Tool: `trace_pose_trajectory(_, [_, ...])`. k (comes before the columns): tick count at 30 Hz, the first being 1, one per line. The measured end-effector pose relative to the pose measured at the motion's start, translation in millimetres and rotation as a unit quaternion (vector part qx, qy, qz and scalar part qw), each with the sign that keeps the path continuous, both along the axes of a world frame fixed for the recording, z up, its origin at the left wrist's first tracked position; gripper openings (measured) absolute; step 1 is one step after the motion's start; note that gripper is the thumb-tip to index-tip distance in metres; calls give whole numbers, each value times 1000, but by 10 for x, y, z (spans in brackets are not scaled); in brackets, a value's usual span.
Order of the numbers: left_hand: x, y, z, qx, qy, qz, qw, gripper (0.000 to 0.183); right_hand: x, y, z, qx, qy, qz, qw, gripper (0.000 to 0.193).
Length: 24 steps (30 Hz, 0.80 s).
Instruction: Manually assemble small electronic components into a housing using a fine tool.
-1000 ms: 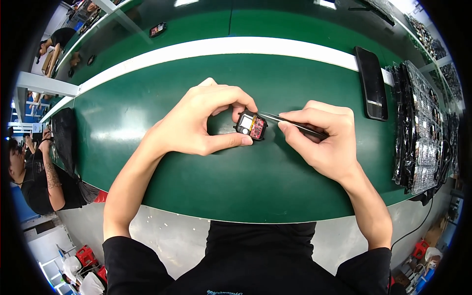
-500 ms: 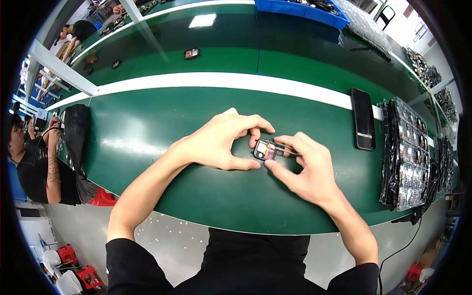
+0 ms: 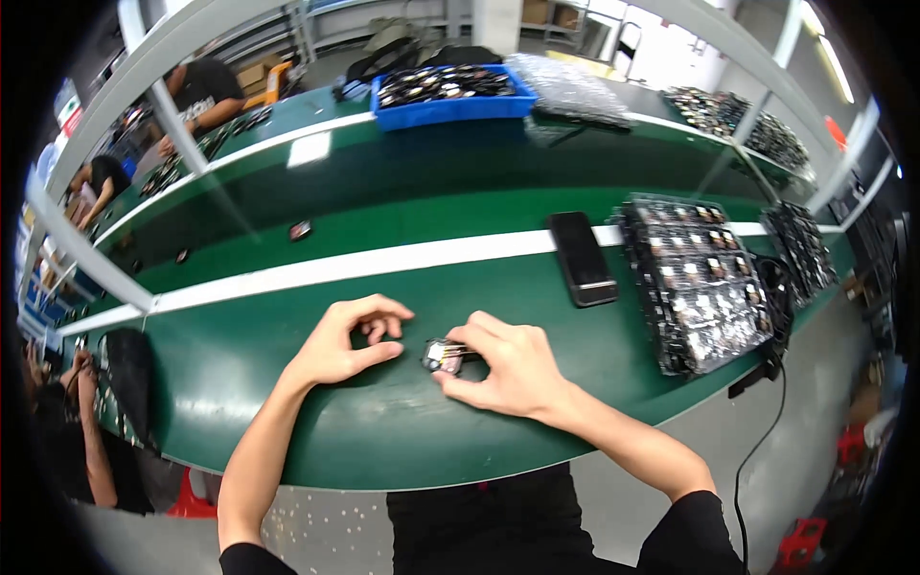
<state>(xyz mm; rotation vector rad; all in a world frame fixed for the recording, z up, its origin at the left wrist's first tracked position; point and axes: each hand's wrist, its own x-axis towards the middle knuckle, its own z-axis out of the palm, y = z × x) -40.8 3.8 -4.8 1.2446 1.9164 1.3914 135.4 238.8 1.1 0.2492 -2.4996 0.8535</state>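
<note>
A small black-cased electronic module point(image 3: 441, 357) with a white part, a yellow strip and a reddish board is at the middle of the green bench point(image 3: 383, 431). My right hand point(image 3: 513, 366) is closed around slim tweezers point(image 3: 467, 352), whose tips reach over the module. The thumb of that hand is at the module's near edge; whether it grips the casing I cannot tell. To the left, my left hand point(image 3: 343, 340) is apart from the module, its fingers curved and spaced from the thumb, with nothing between them.
A black phone point(image 3: 582, 259) lies right of centre. Stacked clear trays of small parts point(image 3: 698, 283) stand at the right, beside a black cable point(image 3: 778, 383). Behind a white rail point(image 3: 383, 259) are another module point(image 3: 301, 230) and a blue bin point(image 3: 455, 117). A co-worker point(image 3: 86, 431) sits at left.
My left hand has drawn away from the module to the left. My right hand stays at the module with the tweezers. The view has tilted up and turned right, showing more of the background.
</note>
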Motion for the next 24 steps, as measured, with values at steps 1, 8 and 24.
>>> trace_pose_trajectory(1, [-18,3,-9,-2,-8,38,999,36,56,78,46,1,23,-1,1000,38])
trace_pose_trajectory(8, [-945,-125,-78,-38,363,273,890,35,654,857,751,88,85,-113,986,37])
trace_pose_trajectory(24, [-1757,-188,-326,-89,370,269,885,19,1575,3176,798,116,-76,-525,840,55])
